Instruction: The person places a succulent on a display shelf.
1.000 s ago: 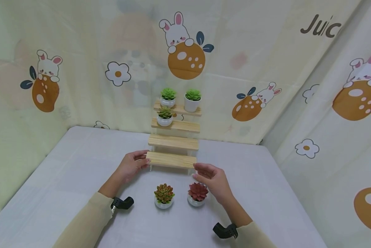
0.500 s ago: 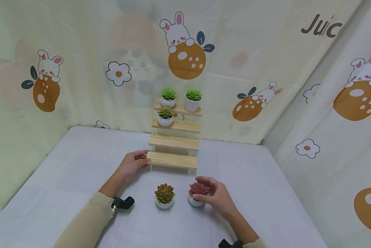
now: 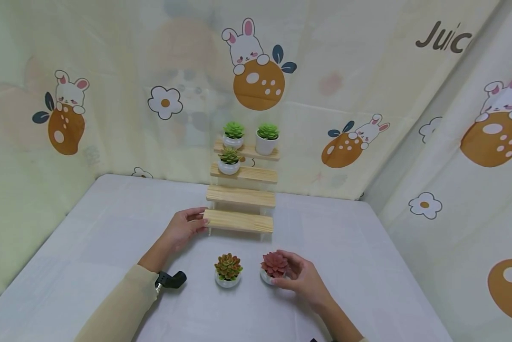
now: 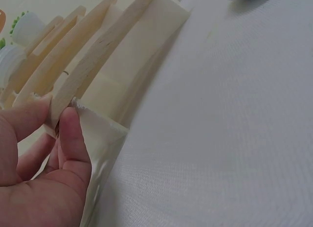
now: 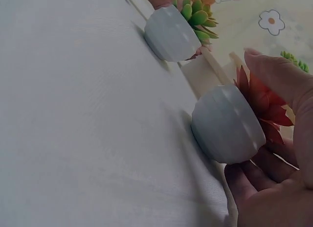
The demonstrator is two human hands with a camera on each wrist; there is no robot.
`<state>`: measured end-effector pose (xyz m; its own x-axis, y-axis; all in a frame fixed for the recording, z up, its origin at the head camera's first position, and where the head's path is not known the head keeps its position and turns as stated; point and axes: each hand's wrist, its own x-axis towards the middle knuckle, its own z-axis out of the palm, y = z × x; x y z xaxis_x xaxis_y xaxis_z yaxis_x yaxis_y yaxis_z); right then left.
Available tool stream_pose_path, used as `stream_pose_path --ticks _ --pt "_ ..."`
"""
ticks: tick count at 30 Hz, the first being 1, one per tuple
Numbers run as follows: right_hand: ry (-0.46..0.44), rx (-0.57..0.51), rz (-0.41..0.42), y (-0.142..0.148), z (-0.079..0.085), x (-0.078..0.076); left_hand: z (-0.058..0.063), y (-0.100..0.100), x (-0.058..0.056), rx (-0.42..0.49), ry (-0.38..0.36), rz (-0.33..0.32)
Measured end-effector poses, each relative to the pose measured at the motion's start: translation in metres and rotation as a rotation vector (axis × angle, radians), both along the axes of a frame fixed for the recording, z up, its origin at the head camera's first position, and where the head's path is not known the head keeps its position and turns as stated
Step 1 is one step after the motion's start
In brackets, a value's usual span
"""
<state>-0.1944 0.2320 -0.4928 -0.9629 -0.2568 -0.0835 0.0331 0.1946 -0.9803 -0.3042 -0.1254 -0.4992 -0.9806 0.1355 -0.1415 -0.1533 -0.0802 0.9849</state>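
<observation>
My left hand (image 3: 185, 228) pinches the left end of the lowest plank of a tiered wooden display stand (image 3: 238, 221); in the left wrist view, thumb and fingers (image 4: 73, 134) close on the plank's end. My right hand (image 3: 304, 280) is around a red artificial succulent in a white pot (image 3: 267, 276), which stands on the table. In the right wrist view the fingers (image 5: 239, 180) lie against one side of the pot (image 5: 227, 124), while the thumb (image 5: 266, 65) is held apart, beside the red leaves. To its left stands a second potted succulent, green and reddish-brown (image 3: 228, 270).
Two bright green potted succulents (image 3: 233, 135) stand on the stand's top plank. A duller green one (image 3: 228, 161) sits at the left of the plank below. A patterned curtain (image 3: 187, 57) hangs behind the white-covered table (image 3: 345, 237).
My right hand has come away from the lowest plank's right end, moved toward me and down around the red succulent. My left hand stays on the stand.
</observation>
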Motion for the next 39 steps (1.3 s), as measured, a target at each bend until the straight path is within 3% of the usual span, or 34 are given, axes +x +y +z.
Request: stream_pose_path --ticks 9,16,39 --pt "0.014 -0.078 0.048 0.003 -0.0078 0.0008 0.0005 -0.0001 -0.0003 -0.015 -0.005 -0.006" --pt "-0.027 -0.083 0.007 0.0009 -0.0078 0.0031 0.0003 0.0001 -0.0003 -0.019 -0.003 0.0" --pt "0.021 -0.079 -0.029 -0.0027 -0.0108 0.0034 -0.0006 -0.0003 -0.0001 0.007 -0.003 0.001"
